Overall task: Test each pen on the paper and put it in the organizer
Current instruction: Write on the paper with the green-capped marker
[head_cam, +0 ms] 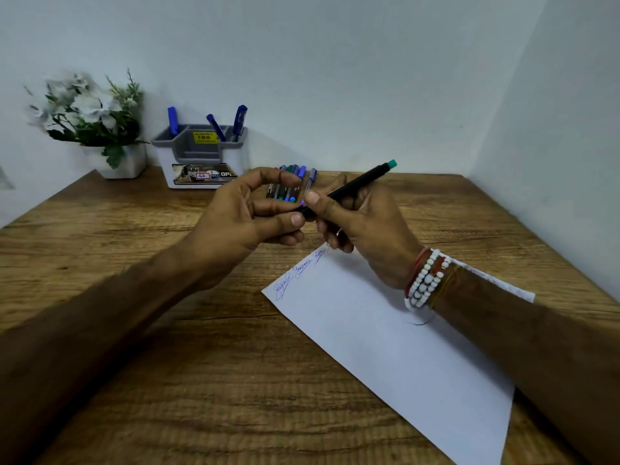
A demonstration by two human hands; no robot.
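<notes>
- Right hand, centre of frame: fingers curled round a black pen, thumb on top of the barrel.
- The pen is tilted, its green end pointing to the upper right and its lower end pointing left toward the other hand. It is held above the table, not touching the paper.
- Left hand, just left of centre: thumb and fingers pinch the pen's lower end. Cannot tell whether that end is a cap or a tip because the fingers cover it.
- Paper: white sheet lying at an angle in the lower right, under the right forearm. Three blue scribbles run along its upper-left edge.
- Organizer: grey and white, upper left of centre, against the wall. It has a yellow price sticker inside and three blue pens standing in its compartments.
- Untested pens: a bunch lying on the table behind the hands, just right of the organizer. One clear pen with a purple cap lies beside the bunch.
- Beaded bracelets on the right wrist.
- White pot with white flowers, far upper left.
- Wooden table set into a corner of pale walls.
</notes>
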